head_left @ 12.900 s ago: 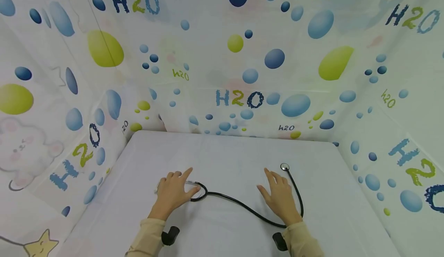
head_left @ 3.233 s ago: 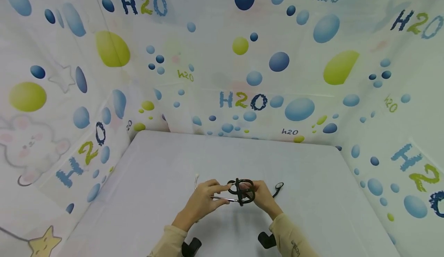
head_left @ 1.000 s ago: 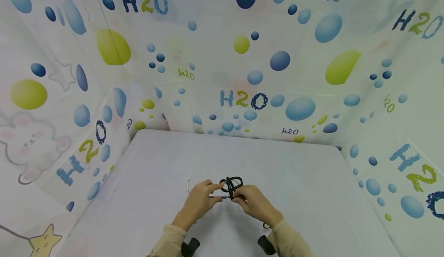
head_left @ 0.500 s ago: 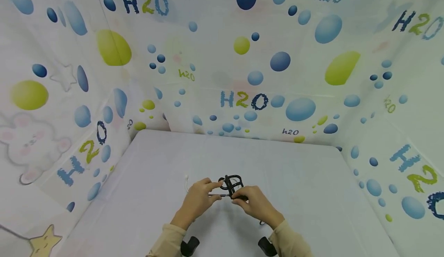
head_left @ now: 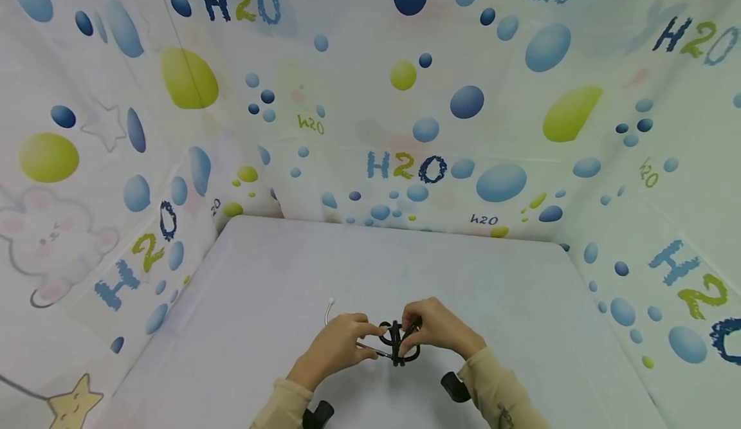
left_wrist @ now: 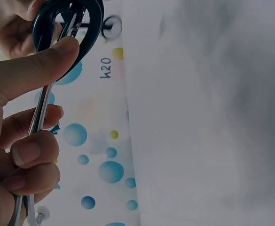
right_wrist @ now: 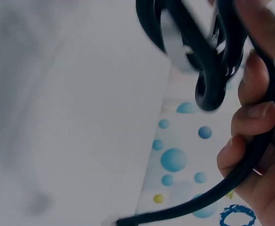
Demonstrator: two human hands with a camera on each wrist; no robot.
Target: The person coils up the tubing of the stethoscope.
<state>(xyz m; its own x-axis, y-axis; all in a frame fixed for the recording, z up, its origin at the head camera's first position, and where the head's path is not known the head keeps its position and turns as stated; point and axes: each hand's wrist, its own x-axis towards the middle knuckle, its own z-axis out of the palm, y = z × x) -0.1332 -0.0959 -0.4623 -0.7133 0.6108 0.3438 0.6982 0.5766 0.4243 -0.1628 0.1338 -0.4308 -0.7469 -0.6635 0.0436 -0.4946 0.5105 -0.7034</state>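
Note:
A stethoscope (head_left: 396, 352) is held above the table, its black tubing wound in loops into a bundle. My left hand (head_left: 338, 345) grips the metal ear tubes (left_wrist: 42, 106), its thumb pressed at the black loops in the left wrist view. One ear tip (head_left: 331, 301) sticks up behind that hand. On the bundle's right side, my right hand (head_left: 437, 329) pinches the tubing. Curled fingers (right_wrist: 255, 117) hold the free length of tubing (right_wrist: 240, 172) in the right wrist view. The round chest piece (left_wrist: 112, 27) shows beyond the loops in the left wrist view.
The white table (head_left: 278, 255) spreads under and around both hands. Behind and beside it hangs a white sheet (head_left: 347, 94) printed with blue and green drops and "H2O". A black wrist camera (head_left: 455, 387) sits at the right sleeve.
Stretched out on the table at first, the stethoscope is now lifted and wound. Within the last half second the right hand moved up and right, while the bundle lowered slightly.

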